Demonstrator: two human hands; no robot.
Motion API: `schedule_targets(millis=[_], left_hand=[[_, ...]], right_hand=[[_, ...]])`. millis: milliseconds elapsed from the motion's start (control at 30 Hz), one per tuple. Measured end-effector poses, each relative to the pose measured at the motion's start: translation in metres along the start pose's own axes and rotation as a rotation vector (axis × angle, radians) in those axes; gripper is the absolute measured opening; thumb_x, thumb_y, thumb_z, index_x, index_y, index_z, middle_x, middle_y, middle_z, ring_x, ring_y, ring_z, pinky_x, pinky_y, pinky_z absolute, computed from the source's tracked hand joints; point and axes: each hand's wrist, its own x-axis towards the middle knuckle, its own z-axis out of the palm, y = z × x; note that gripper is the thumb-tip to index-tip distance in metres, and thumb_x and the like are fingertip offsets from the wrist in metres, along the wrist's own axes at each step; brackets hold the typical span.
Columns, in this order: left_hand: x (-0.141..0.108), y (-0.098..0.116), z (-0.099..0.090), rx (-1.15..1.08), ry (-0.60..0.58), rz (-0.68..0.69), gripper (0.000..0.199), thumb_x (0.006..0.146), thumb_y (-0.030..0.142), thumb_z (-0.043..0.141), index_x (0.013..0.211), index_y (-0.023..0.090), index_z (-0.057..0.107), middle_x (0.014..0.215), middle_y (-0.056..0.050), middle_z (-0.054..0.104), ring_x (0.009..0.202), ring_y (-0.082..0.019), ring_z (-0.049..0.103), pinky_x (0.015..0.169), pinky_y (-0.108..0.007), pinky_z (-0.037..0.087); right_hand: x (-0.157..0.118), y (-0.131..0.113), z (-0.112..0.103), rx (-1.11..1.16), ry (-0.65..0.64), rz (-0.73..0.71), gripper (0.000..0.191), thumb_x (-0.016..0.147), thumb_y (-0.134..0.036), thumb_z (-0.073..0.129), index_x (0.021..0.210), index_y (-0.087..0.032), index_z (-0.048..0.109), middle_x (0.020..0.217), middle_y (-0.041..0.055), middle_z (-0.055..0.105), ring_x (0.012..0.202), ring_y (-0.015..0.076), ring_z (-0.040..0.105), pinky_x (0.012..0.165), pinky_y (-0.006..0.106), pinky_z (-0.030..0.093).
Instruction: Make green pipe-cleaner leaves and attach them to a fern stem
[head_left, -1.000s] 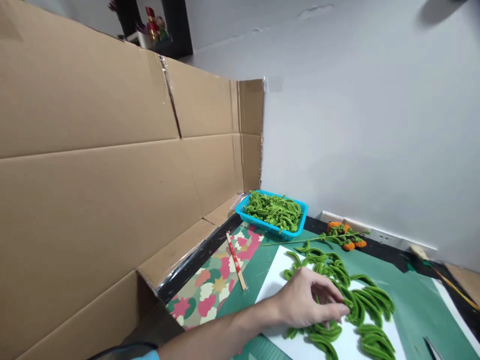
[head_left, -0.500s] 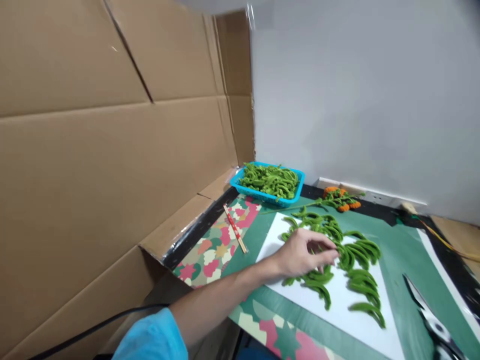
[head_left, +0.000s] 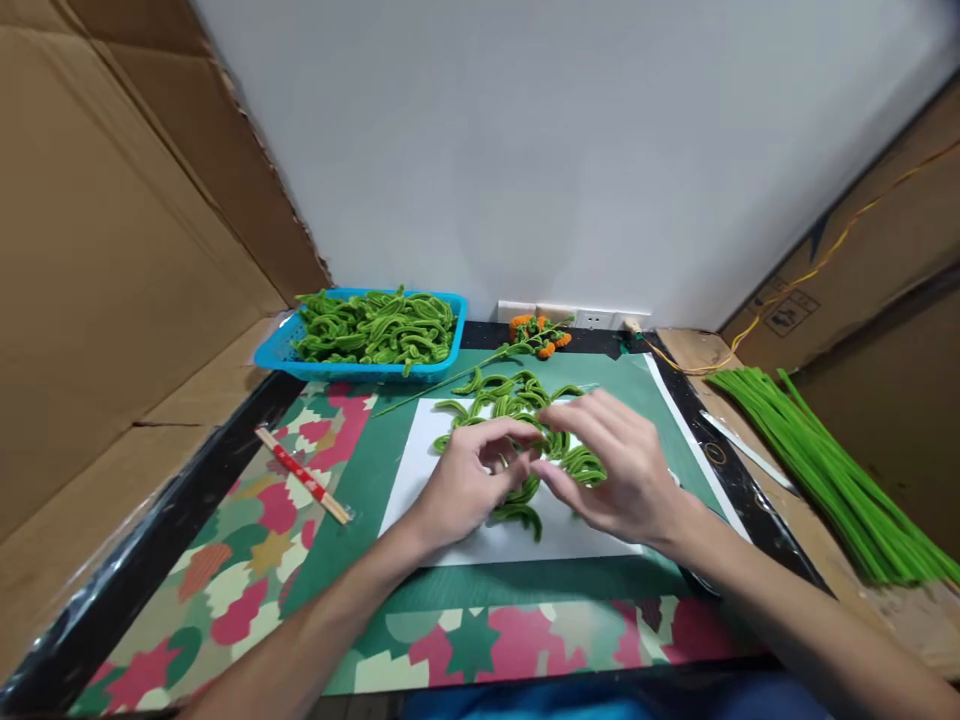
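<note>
My left hand is over the white sheet, thumb and forefinger curled together at the tips. What they pinch is too small and hidden to make out. Close by on the right, my right hand has its thumb and forefinger apart, near the left fingertips. Below and behind both hands lie bent, fuzzy green pipe-cleaner pieces, some in clusters, partly covered by the hands. Under my right wrist, a dark curved handle shows in part.
A blue basket heaped with green fuzzy pieces stands back left. Wrapped chopsticks lie left. An orange-flowered stem rests by the wall sockets. Long green pipe cleaners lie right, beside a white strip. Cardboard walls flank the table.
The view has swung to the right. My right hand has come into view beside my left, and the two are now close together over the sheet. The long green bundle now shows.
</note>
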Motion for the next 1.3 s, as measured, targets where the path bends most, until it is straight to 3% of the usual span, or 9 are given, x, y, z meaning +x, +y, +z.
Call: schedule_targets(millis=[100,233,367,600,867,1000,1300], left_hand=[[0.0,-0.001,0.001,0.096,0.009,0.047,0.015,0.095,0.024,0.072,0.105,0.016,0.081,0.087,-0.004,0.078,0.064,-0.013,0.066,0.058,-0.023,0.054],[-0.001,-0.002,0.005,0.284,-0.006,0.21,0.012,0.097,0.019,0.073,0.103,0.018,0.083,0.089,-0.004,0.078,0.07,-0.013,0.069,0.06,-0.021,0.054],[-0.001,-0.004,0.008,0.328,-0.001,0.33,0.015,0.097,0.015,0.074,0.107,0.019,0.084,0.094,-0.005,0.082,0.076,-0.015,0.074,0.064,-0.023,0.058],[-0.003,-0.005,0.012,0.371,0.014,0.325,0.019,0.092,0.015,0.079,0.109,0.019,0.085,0.1,-0.003,0.087,0.076,-0.016,0.08,0.072,-0.025,0.065],[-0.002,-0.007,0.012,0.413,0.004,0.36,0.016,0.092,0.012,0.079,0.105,0.019,0.086,0.1,-0.003,0.087,0.085,-0.017,0.082,0.081,-0.026,0.066],[-0.002,-0.007,0.011,0.414,-0.025,0.358,0.016,0.095,0.013,0.076,0.106,0.02,0.085,0.1,-0.004,0.086,0.085,-0.018,0.081,0.08,-0.028,0.065],[0.001,-0.01,0.008,0.604,-0.047,0.531,0.016,0.096,0.009,0.072,0.107,0.018,0.079,0.098,-0.006,0.082,0.086,-0.02,0.074,0.081,-0.034,0.058]], right_hand=[[-0.014,0.007,0.016,-0.081,0.069,-0.086,0.005,0.102,-0.018,0.066,0.106,-0.016,0.067,0.077,0.0057,0.072,0.069,0.0201,0.063,0.062,0.034,0.051],[-0.034,0.02,0.021,-0.064,0.044,-0.182,0.013,0.101,-0.007,0.06,0.108,-0.015,0.066,0.09,0.0093,0.078,0.08,0.0209,0.07,0.071,0.032,0.056],[-0.037,0.026,0.012,0.118,-0.079,-0.041,0.011,0.105,-0.013,0.057,0.109,-0.017,0.066,0.095,0.0095,0.078,0.086,0.0207,0.073,0.073,0.032,0.058],[-0.029,0.028,-0.001,0.454,-0.063,0.185,0.007,0.101,-0.015,0.066,0.107,-0.018,0.069,0.092,0.0048,0.075,0.082,0.0169,0.069,0.074,0.03,0.057],[-0.029,0.027,-0.005,0.467,-0.19,0.258,0.01,0.1,-0.012,0.063,0.104,-0.018,0.071,0.09,0.0035,0.075,0.08,0.0157,0.067,0.072,0.028,0.054],[-0.029,0.024,-0.005,0.46,-0.183,0.287,0.009,0.096,-0.012,0.065,0.099,-0.017,0.071,0.086,0.0025,0.073,0.076,0.0149,0.065,0.07,0.026,0.05],[-0.031,0.022,0.003,0.408,-0.198,0.327,0.006,0.091,-0.014,0.066,0.093,-0.018,0.07,0.08,0.0002,0.069,0.072,0.0153,0.061,0.071,0.027,0.046]])
